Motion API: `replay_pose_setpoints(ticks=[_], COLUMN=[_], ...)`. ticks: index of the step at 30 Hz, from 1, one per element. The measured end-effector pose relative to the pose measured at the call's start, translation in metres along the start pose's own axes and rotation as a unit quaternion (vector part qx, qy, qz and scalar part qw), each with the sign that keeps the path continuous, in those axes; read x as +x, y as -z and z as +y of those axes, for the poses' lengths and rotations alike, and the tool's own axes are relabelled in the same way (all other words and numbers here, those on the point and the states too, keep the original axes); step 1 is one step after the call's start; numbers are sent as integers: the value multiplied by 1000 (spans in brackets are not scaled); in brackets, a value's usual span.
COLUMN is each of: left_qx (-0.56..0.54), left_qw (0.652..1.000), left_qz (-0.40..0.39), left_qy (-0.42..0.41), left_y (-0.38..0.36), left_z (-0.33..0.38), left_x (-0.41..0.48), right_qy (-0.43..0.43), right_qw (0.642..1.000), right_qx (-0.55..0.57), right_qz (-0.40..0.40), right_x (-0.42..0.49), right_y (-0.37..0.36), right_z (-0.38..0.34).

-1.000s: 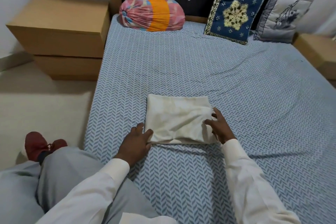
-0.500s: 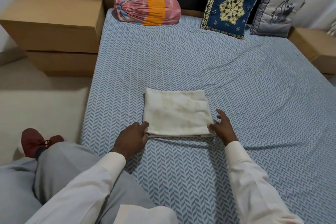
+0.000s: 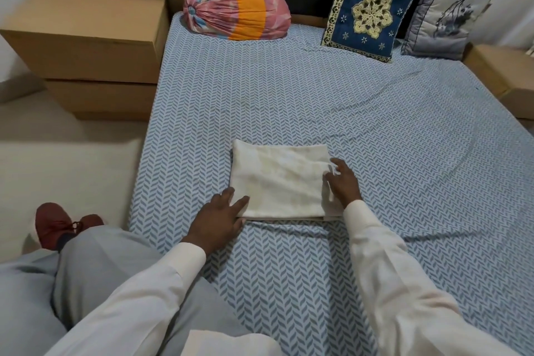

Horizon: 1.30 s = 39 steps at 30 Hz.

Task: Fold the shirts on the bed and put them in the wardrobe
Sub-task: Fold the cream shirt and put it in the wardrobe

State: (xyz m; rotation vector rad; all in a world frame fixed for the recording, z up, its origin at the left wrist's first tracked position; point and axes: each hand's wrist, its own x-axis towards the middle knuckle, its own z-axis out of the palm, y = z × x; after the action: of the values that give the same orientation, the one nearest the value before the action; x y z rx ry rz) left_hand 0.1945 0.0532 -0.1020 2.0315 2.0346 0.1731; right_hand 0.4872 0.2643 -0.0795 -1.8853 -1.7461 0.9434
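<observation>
Folded cream shirt [image 3: 277, 179] lies on the blue chevron bedsheet [image 3: 289, 101] near its front edge. Left hand [image 3: 215, 220] and right hand [image 3: 344, 185] rest straight-fingered on its sides. A tan bedside cabinet [image 3: 86, 37] stands left of the bed.

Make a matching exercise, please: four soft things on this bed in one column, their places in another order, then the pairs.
1 folded cream shirt
2 pink-and-orange round bolster
3 navy embroidered square cushion
4 grey flower-print cushion

A head of bed, left corner
B head of bed, right corner
C flat, near front edge
D between bolster and grey cushion

Pairs: 1-C, 2-A, 3-D, 4-B
</observation>
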Motion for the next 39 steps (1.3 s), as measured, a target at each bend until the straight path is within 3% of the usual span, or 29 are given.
replay_pose_setpoints(ticks=[3,7,15,19,23,27,29,31,35,39], left_qx=[-29,-56,-65,-61,-78,-129,-178,-202,-154,-92], left_qw=[999,995,996,997,995,987,977,972,982,992], left_qz=[-23,-52,-22,-17,-34,-49,-42,-30,-58,-72], left_qy=[33,69,61,52,56,81,105,119,97,40], left_y=[7,14,15,12,11,8,10,12,13,12], left_z=[3,6,5,5,5,3,2,1,1,5], left_x=[0,0,1,1,7,8,7,8,9,4], right_qy=[-2,-20,-4,59,198,126,117,175,351,403], right_qw=[999,1000,1000,992,959,949,955,965,932,890], right_qx=[-33,19,10,-107,-190,-285,-257,-169,-79,-132], right_qz=[-42,-9,2,33,77,44,88,101,-44,-165], right_x=[29,47,48,32,-7,-16,-14,-19,-40,-35], right_y=[-8,-9,-11,-9,-32,-33,-38,-55,-106,-148], right_z=[-6,-16,-14,-7,9,22,-3,-39,-101,-136])
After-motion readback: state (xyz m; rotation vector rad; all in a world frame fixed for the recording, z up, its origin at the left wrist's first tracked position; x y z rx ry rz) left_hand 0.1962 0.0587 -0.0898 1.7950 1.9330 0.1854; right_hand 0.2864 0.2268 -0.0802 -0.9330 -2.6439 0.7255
